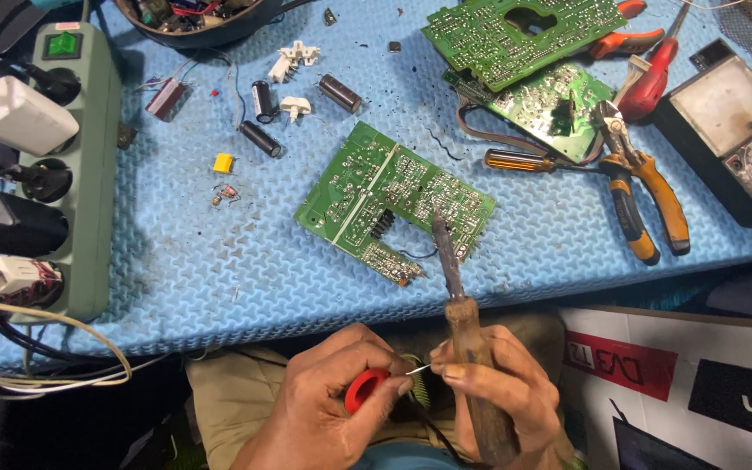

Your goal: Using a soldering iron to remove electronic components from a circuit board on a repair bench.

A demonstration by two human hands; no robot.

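The right hand (502, 383) is holding a soldering iron (459, 300) by its brown wooden handle. The fingers are wrapping tight around the handle, low down near the front edge of the table (219, 287). The left hand (332, 392) is pinching a small red spool (365, 389) between thumb and fingers. A thin silver wire (418, 372) is sticking out from the spool toward the right hand, and the right fingertips are touching its end. Both hands are sitting close together, just in front of the table's front edge, above the person's lap.

The soldering iron is pointing up and away from the hands, leaning a little to the left. Its dark tip is reaching over the green circuit board (393, 202). The tip is sitting over the board's lower right part, near the notch cut into its front side. I cannot tell if the tip is touching the board or just hanging above it.

The board is lying flat on the blue mat, straight ahead of the hands, in the middle of the table. Its long side is running from the left front to the right back. The right hand is the nearer one to it, because the iron is already bridging the gap. The left hand with the spool is staying back by the front edge.

Farther out, orange pliers (646, 196) and a screwdriver (524, 161) are lying toward the right. Two more green boards (524, 52) are resting near the back right corner. A green power strip (89, 174) is running along the left edge.
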